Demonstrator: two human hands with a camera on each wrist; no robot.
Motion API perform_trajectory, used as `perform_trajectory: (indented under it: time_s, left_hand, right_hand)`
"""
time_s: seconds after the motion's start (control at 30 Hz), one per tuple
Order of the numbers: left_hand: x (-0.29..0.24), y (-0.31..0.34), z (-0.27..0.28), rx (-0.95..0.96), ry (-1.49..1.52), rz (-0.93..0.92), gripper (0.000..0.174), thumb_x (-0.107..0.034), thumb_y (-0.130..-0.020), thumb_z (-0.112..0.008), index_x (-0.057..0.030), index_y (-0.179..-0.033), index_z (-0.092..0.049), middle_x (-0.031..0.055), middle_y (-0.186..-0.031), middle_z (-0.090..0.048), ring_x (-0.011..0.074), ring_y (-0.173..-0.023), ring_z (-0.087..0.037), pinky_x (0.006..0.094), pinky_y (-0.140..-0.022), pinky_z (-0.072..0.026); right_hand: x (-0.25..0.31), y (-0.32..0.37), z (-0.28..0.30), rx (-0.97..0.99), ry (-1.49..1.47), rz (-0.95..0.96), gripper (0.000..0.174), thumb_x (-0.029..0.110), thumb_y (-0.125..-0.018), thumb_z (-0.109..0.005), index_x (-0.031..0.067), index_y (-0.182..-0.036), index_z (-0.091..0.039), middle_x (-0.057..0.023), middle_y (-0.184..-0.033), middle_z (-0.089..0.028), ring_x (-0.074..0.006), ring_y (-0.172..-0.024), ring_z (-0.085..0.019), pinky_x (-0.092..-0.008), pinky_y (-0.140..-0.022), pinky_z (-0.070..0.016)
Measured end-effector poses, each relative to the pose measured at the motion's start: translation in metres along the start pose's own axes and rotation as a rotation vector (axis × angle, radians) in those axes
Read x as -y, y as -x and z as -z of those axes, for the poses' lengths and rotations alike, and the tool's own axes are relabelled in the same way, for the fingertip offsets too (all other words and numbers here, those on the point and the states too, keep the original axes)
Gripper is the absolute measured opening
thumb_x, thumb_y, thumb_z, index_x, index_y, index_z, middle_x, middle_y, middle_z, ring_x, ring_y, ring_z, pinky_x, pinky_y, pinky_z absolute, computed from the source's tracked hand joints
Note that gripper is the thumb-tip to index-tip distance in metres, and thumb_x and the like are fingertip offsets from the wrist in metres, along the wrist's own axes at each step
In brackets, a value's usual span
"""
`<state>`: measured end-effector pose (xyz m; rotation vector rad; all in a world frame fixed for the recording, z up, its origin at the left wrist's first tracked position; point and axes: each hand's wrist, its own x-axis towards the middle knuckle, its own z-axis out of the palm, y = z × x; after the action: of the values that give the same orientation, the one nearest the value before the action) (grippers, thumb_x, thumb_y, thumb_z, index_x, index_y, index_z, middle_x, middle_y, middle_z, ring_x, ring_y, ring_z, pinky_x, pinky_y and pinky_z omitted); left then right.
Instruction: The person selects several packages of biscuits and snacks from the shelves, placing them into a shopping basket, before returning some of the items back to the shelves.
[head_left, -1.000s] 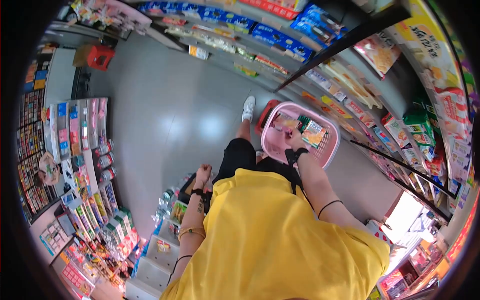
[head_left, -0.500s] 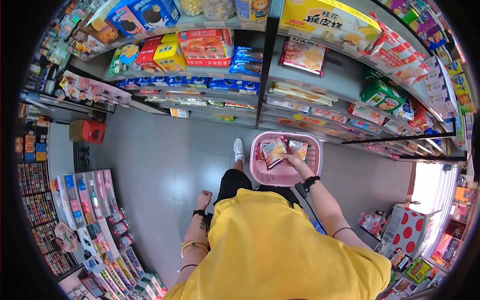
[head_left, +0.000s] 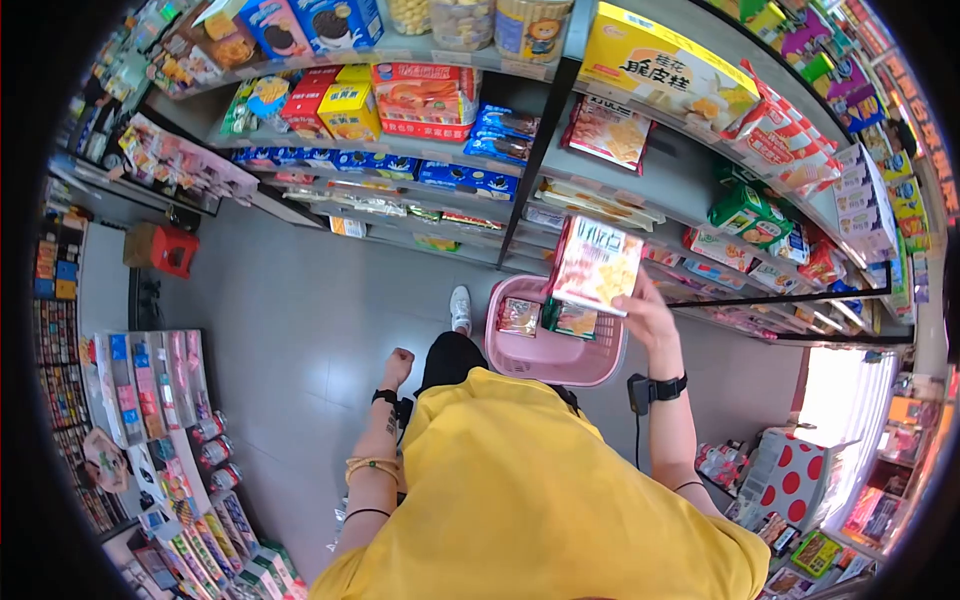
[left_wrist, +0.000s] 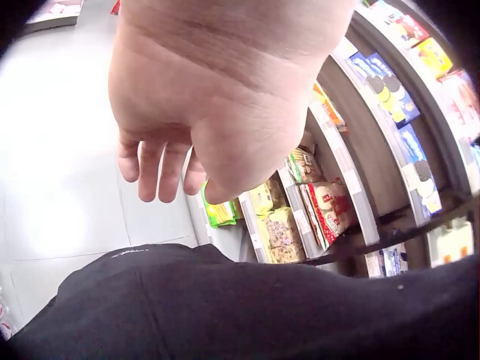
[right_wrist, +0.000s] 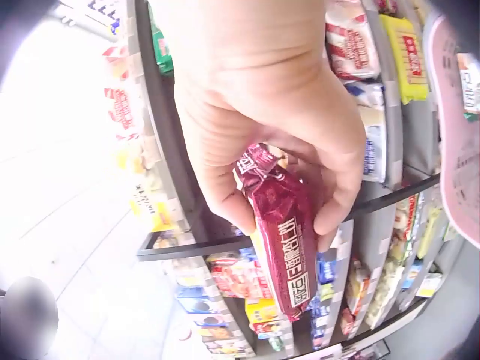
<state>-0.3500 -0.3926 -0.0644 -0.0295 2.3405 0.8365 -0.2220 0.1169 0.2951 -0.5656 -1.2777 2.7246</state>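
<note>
My right hand (head_left: 648, 314) pinches a dark red and white biscuit packet (head_left: 597, 262) by its edge, held above the pink basket (head_left: 520, 348) and in front of the shelf. In the right wrist view the thumb and fingers of the right hand (right_wrist: 255, 90) grip both sides of the packet (right_wrist: 287, 244), its narrow maroon side showing. A red-edged packet (head_left: 518, 315) and a green-edged packet (head_left: 576, 321) lie inside the basket. My left hand (head_left: 398, 368) hangs beside the body holding nothing, its fingers (left_wrist: 172, 171) loosely bent in the left wrist view.
Shelves of snacks run across the front, with a yellow box (head_left: 670, 65) on an upper level and a similar red-edged packet (head_left: 608, 130) below it. A black upright post (head_left: 540, 150) divides them. A display rack (head_left: 150, 390) stands at the left, and a red stool (head_left: 178, 250) farther back.
My right hand has lifted the biscuit packet up out of the basket toward the shelf. The head view has swung up to the shelves. The left hand stays empty at the side.
</note>
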Motion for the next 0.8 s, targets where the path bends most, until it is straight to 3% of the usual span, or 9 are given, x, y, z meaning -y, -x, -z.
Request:
perform_trajectory:
  time_s: [0.1, 0.2, 0.3, 0.43, 0.47, 0.5, 0.6, 0.7, 0.8]
  left_hand:
    - [0.009, 0.018, -0.002, 0.000, -0.008, 0.062, 0.030, -0.029, -0.085, -0.059, -0.0020, -0.097, -0.064, 0.0180, -0.094, -0.069, 0.0327, -0.094, -0.066, 0.0392, -0.083, -0.0510]
    - [0.037, 0.032, -0.012, 0.005, 0.004, 0.130, 0.032, -0.029, -0.083, -0.060, -0.0011, -0.097, -0.064, 0.0183, -0.095, -0.069, 0.0329, -0.095, -0.065, 0.0392, -0.084, -0.0506]
    - [0.081, 0.042, -0.026, 0.032, 0.052, 0.223, 0.033, -0.029, -0.082, -0.061, -0.0002, -0.097, -0.065, 0.0187, -0.095, -0.069, 0.0332, -0.095, -0.065, 0.0391, -0.085, -0.0503]
    - [0.092, 0.067, -0.026, 0.040, 0.037, 0.289, 0.035, -0.030, -0.080, -0.062, 0.0004, -0.098, -0.065, 0.0196, -0.096, -0.069, 0.0340, -0.096, -0.065, 0.0396, -0.086, -0.0501]
    - [0.090, 0.074, -0.025, 0.046, 0.042, 0.309, 0.035, -0.030, -0.080, -0.062, 0.0003, -0.098, -0.065, 0.0197, -0.096, -0.069, 0.0342, -0.096, -0.065, 0.0397, -0.086, -0.0500]
    - [0.111, 0.069, -0.035, 0.002, 0.024, 0.271, 0.029, -0.025, -0.081, -0.062, 0.0019, -0.094, -0.063, 0.0121, -0.083, -0.069, 0.0226, -0.079, -0.065, 0.0342, -0.074, -0.0507]
    - [0.113, 0.071, -0.032, -0.022, 0.058, 0.257, 0.029, -0.025, -0.082, -0.061, 0.0011, -0.094, -0.063, 0.0109, -0.080, -0.068, 0.0216, -0.075, -0.065, 0.0336, -0.071, -0.0506]
    - [0.105, 0.067, -0.025, -0.002, 0.108, 0.304, 0.034, -0.030, -0.082, -0.061, 0.0002, -0.098, -0.065, 0.0184, -0.095, -0.069, 0.0325, -0.094, -0.065, 0.0393, -0.084, -0.0498]
    - [0.098, 0.060, -0.020, -0.015, 0.125, 0.283, 0.034, -0.029, -0.082, -0.060, 0.0002, -0.099, -0.064, 0.0179, -0.093, -0.069, 0.0318, -0.093, -0.066, 0.0391, -0.084, -0.0497]
  right_hand:
    - [0.043, -0.028, -0.011, 0.010, 0.074, 0.133, 0.084, -0.001, -0.074, -0.074, 0.0035, -0.144, -0.028, -0.0111, -0.135, -0.051, -0.0211, -0.123, -0.052, -0.0351, -0.104, -0.0412]
    - [0.076, -0.058, -0.023, -0.036, 0.257, 0.277, 0.070, 0.002, -0.083, -0.067, 0.0056, -0.143, -0.031, -0.0086, -0.132, -0.053, -0.0191, -0.121, -0.052, -0.0330, -0.103, -0.0412]
    - [0.094, -0.085, -0.031, -0.137, 0.230, 0.301, 0.057, 0.001, -0.086, -0.063, 0.0055, -0.137, -0.039, -0.0077, -0.127, -0.057, -0.0180, -0.116, -0.056, -0.0327, -0.100, -0.0432]
    - [0.111, -0.115, -0.029, -0.195, 0.290, 0.345, 0.042, 0.002, -0.088, -0.064, 0.0042, -0.126, -0.049, -0.0059, -0.115, -0.063, -0.0159, -0.104, -0.061, -0.0310, -0.092, -0.0472]
    - [0.113, -0.125, -0.018, -0.185, 0.327, 0.389, 0.041, 0.002, -0.088, -0.064, 0.0035, -0.126, -0.049, -0.0063, -0.114, -0.063, -0.0158, -0.103, -0.061, -0.0309, -0.091, -0.0473]
    - [0.116, -0.134, -0.007, -0.176, 0.365, 0.434, 0.041, 0.002, -0.088, -0.064, 0.0027, -0.126, -0.049, -0.0066, -0.114, -0.062, -0.0157, -0.103, -0.061, -0.0308, -0.090, -0.0474]
    - [0.120, -0.146, -0.004, -0.177, 0.399, 0.521, 0.042, 0.003, -0.087, -0.065, -0.0006, -0.126, -0.047, -0.0076, -0.115, -0.062, -0.0148, -0.101, -0.061, -0.0301, -0.089, -0.0462]
    - [0.114, -0.160, 0.010, -0.232, 0.434, 0.529, 0.048, 0.003, -0.087, -0.065, -0.0025, -0.129, -0.044, -0.0092, -0.119, -0.059, -0.0153, -0.106, -0.057, -0.0294, -0.092, -0.0432]
    - [0.101, -0.173, 0.010, -0.319, 0.563, 0.621, 0.054, 0.005, -0.087, -0.063, -0.0061, -0.134, -0.039, -0.0128, -0.126, -0.055, -0.0180, -0.114, -0.053, -0.0300, -0.097, -0.0395]
